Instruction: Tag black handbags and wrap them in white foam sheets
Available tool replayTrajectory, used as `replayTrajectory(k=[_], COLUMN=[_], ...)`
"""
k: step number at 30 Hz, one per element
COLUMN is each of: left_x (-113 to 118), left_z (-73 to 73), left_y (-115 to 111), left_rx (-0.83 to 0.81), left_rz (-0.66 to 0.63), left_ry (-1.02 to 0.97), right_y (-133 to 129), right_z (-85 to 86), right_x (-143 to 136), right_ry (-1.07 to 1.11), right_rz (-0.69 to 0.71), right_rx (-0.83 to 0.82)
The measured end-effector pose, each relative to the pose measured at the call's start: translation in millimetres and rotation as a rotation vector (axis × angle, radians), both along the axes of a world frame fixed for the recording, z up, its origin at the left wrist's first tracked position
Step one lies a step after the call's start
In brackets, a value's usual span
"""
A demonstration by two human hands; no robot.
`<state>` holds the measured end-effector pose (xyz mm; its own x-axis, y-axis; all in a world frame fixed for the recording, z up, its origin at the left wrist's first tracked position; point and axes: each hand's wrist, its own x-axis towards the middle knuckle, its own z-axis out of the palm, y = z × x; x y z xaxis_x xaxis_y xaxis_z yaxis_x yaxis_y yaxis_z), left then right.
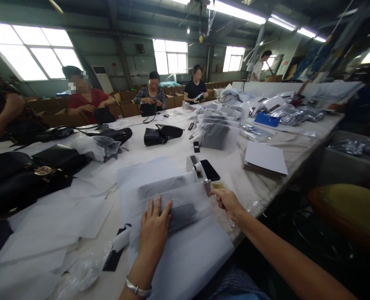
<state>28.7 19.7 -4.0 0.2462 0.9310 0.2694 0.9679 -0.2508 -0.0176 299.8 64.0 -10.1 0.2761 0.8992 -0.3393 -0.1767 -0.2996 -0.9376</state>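
Observation:
My left hand (pixel 155 227) lies with fingers spread on a flat bundle of white tissue paper (pixel 178 193), and a dark shape shows through the sheet. A larger sheet of white paper (pixel 191 258) is under the bundle. At the bundle's far right edge stands a tape dispenser (pixel 198 170) with a metal cutting end. My right hand (pixel 228 202) is right beside that end, thumb and fingers pinched together. Whatever is between those fingertips is too small to make out. A black phone (pixel 210 170) lies just behind the dispenser.
Black handbags (pixel 28 175) and loose white sheets (pixel 53 221) cover the left side. Wrapped bundles (pixel 216 129) stand upright farther back. A stack of white-topped card (pixel 264 158) lies at right, near the table edge; a stool (pixel 347 208) stands beyond. Several people work across the table.

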Motion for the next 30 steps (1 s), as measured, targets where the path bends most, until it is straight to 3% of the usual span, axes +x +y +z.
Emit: replayTrajectory(k=[8,12,17,21,30], left_x=[0,1,0,-1,1], left_z=[-0.4,3.1,3.7,2.3,3.9], left_y=[-1,-3,-4,-3,-4], left_rx=[0.022,0.026,0.022,0.019,0.013], left_rz=[-0.006,-0.001,-0.013,-0.019,-0.027], left_ry=[0.028,0.032,0.034,0.026,0.030], right_y=[3,-14,-64,-95,-100], right_z=[0.5,-6.0,-8.5,-14.2,-39.2], right_x=[-2,4,39,74,96], right_ry=[-0.173,-0.268,-0.290,-0.278,-0.334], right_rz=[0.050,0.088,0.111,0.106,0.138], right_rx=[0.017,0.019,-0.022,-0.153,-0.365])
